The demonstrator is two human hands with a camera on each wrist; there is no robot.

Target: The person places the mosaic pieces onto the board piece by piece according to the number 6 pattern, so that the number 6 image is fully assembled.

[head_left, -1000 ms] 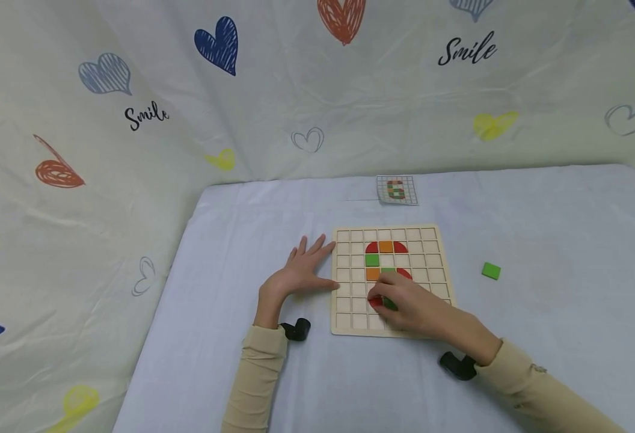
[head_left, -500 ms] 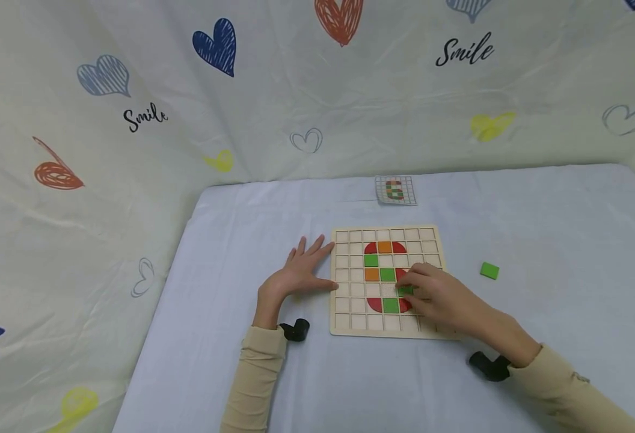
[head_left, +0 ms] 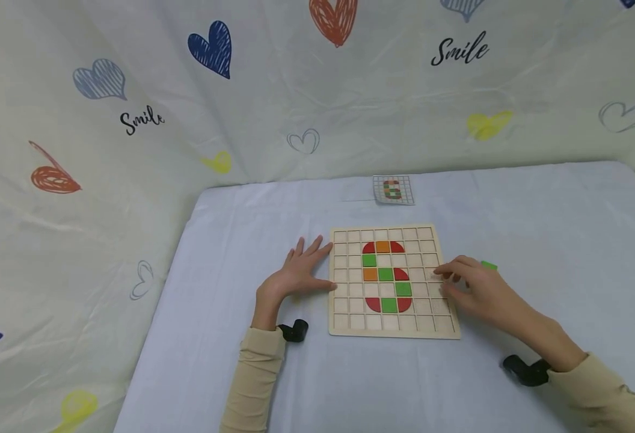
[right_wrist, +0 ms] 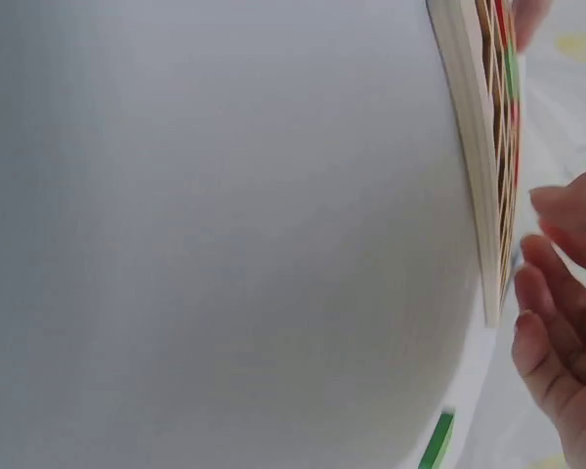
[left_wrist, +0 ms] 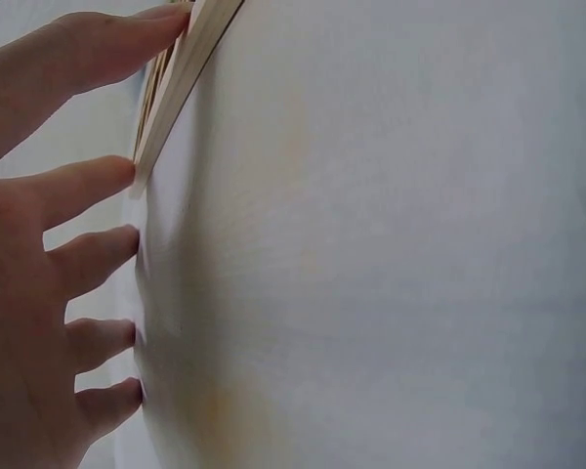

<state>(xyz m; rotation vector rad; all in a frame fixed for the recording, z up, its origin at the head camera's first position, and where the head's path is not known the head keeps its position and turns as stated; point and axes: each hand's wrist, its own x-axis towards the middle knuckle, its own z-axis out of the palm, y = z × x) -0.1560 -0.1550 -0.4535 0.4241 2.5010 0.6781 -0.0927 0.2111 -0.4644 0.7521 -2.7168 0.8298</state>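
Note:
A square wooden grid board [head_left: 393, 335] lies on the table with red quarter-round, orange and green square tiles set in its cells. Along its left edge rests my left hand [head_left: 296, 273], fingers spread; in the left wrist view the thumb [left_wrist: 107, 49] and index fingertip meet the wooden rim [left_wrist: 166, 117]. My right hand [head_left: 482, 288] hovers at the board's right edge, fingers loosely bent and nothing between them. Beyond its knuckles a loose green tile [head_left: 489, 264] peeks out, partly hidden; the right wrist view shows this green tile [right_wrist: 437, 442] on the cloth below the hand.
A small printed card [head_left: 393, 190] with a coloured grid pattern lies behind the board. White cloth covers the table [head_left: 274, 210], and a curtain [head_left: 393, 90] printed with hearts hangs at its back. Black wrist cameras [head_left: 527, 370] sit near the cuffs.
My right hand left a green tile in the right column, above the lower right red piece, then moved right off the tiles toward the loose green tile. My left hand stayed in place.

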